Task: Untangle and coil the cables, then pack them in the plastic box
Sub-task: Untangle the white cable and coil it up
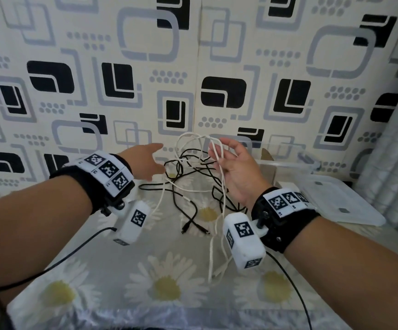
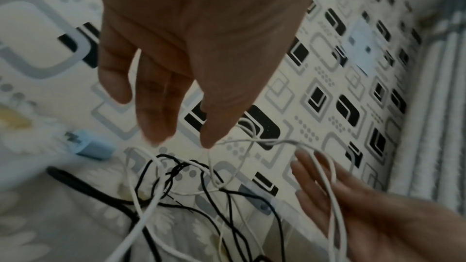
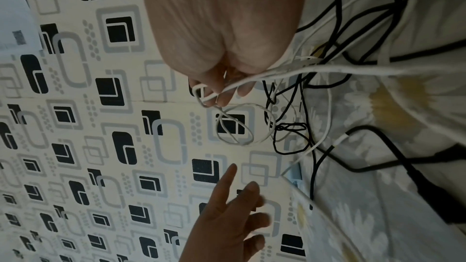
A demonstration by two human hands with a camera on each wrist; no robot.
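Right hand (image 1: 234, 172) holds white cable (image 1: 221, 182) loops up, strands hanging down to the daisy-print table (image 1: 164, 282); black cable (image 1: 193, 206) tangled beneath; left hand (image 1: 145, 163) spread, holding nothing; clear plastic box (image 1: 288, 160) right, against patterned wall (image 1: 121, 67)

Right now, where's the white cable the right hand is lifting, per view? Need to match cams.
Head: white cable at centre, looped over the right hand, trailing down to the table.
Left wrist: lower right, strands across the right hand's fingers.
Right wrist: upper centre, under the curled fingers.
Shared landmark: the black cable tangle beside it.
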